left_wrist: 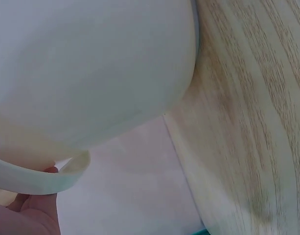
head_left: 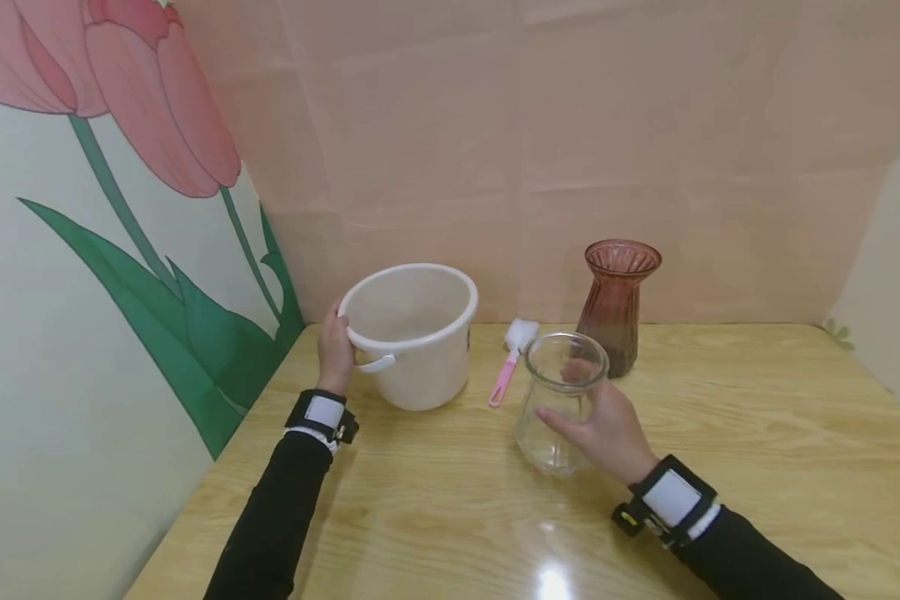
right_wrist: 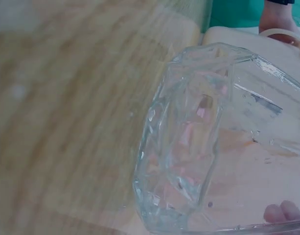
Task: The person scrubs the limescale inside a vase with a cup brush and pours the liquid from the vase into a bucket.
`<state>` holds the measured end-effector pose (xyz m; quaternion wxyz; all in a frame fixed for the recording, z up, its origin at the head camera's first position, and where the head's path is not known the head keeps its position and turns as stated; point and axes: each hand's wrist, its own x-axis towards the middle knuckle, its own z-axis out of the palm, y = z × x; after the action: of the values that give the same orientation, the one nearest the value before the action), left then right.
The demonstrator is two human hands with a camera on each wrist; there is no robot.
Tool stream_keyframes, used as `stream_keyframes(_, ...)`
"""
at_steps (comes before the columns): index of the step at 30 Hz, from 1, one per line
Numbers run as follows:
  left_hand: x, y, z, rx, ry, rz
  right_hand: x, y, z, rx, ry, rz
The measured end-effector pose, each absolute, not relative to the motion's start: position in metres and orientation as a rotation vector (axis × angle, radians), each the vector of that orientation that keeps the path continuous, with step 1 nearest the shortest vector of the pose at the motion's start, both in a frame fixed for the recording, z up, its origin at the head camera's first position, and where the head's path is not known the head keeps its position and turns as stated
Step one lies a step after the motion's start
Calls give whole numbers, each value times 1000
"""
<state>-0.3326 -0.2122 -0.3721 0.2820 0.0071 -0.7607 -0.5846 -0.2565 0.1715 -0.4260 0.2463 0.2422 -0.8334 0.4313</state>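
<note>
At the left, a white plastic bucket point(head_left: 429, 375) has its wide mouth turned partly toward me. My left hand point(head_left: 335, 352) grips its rim on the left side, beside the white handle point(head_left: 377, 364). The left wrist view shows the bucket wall point(left_wrist: 105, 73) up close, with the thumb near the handle loop point(left_wrist: 39, 182). My right hand point(head_left: 611, 427) holds a clear glass vase point(head_left: 543, 446) around its upper part, thumb in front and fingers behind. In the right wrist view the faceted glass base point(right_wrist: 179, 161) shows; whether it touches the table I cannot tell.
A brush with white bristles and a pink handle point(head_left: 503, 382) lies between bucket and clear vase. Behind the right hand stands a ribbed reddish-purple glass vase point(head_left: 613, 312). A pink-covered wall point(head_left: 570, 125) borders the wooden table point(head_left: 435, 500) at the back.
</note>
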Motion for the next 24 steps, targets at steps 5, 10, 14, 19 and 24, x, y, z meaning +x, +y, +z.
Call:
stream_keyframes(5, -336, -212, -376, 50, -2030, -1529, -259, 169, -420, 683, -2285, 1131)
stream_keyframes(10, -338, -214, -380, 52, -2033, -1544, -262, 167, -413, 691, -2313, 1075)
stream_keyframes(14, -338, -213, -380, 52, -2045, -1564, -266, 168, -404, 692, -2333, 1022)
stream_keyframes(19, -338, -213, -378, 47, -2052, -1561, -275, 166, -385, 734, -2344, 896)
stream_keyframes(24, -337, -213, -378, 57, -2052, -1552, -285, 161, -365, 795, -2345, 773)
